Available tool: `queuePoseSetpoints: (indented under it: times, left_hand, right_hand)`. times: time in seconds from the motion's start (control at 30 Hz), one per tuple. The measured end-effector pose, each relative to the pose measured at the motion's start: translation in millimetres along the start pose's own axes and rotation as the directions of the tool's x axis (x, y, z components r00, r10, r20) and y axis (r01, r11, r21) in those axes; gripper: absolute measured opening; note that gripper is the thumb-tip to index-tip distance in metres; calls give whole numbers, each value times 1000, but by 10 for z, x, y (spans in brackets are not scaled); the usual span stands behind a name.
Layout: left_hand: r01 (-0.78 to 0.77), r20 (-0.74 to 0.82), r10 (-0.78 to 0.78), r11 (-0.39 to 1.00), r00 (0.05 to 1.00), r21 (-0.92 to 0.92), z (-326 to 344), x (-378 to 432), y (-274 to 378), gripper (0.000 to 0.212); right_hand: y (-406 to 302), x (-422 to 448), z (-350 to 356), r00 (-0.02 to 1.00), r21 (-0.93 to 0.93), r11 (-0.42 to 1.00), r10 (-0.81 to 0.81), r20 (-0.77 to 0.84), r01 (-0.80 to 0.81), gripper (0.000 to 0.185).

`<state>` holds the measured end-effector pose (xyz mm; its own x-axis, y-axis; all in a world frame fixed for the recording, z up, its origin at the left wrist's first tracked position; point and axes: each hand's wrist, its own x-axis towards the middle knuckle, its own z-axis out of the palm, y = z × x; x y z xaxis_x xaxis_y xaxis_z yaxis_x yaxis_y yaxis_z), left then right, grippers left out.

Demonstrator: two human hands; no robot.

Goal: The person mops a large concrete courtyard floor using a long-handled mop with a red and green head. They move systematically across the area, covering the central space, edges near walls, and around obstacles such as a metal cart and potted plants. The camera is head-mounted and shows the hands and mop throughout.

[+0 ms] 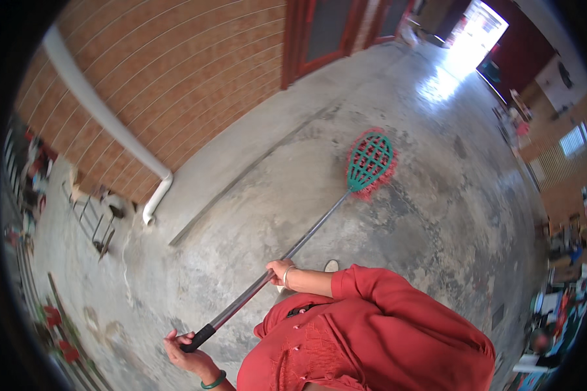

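A mop with a green plastic lattice head and red pile around its rim lies flat on the concrete floor. Its metal handle slants down towards me and ends in a black grip. My right hand, with a silver-coloured bangle at the wrist, is closed around the middle of the handle. At the end of the black grip is my left hand, wearing a green bangle; its fingers are loosely curled about the grip's end.
A tiled wall with a white drainpipe stands on the left, a red-framed door beyond it. A metal hand cart sits near the corner. Red flowerpots line the lower left. Assorted items crowd the right edge.
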<state>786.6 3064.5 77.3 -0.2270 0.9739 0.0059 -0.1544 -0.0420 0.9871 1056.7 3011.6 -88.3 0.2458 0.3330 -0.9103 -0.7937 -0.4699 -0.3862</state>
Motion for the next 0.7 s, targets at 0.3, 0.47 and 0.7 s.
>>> queuePoseSetpoints:
  times: [0.3,0.47,0.7]
  left_hand:
    - [-162,-139,749,314,648,935,-874,-595,1435,28]
    - [-121,-380,716,541,586,832,-778,-924,1591,28]
    - [-102,-470,623,662,625,743,-283,-1001,1429,29]
  right_hand:
    - [1010,-633,1524,609,-366,826,563,559,-429,19]
    - [1648,-1211,1965,393,-603,650,760,518,-462,18]
    - [1616,-412,2296,658,-387,808,587,470,-445,9]
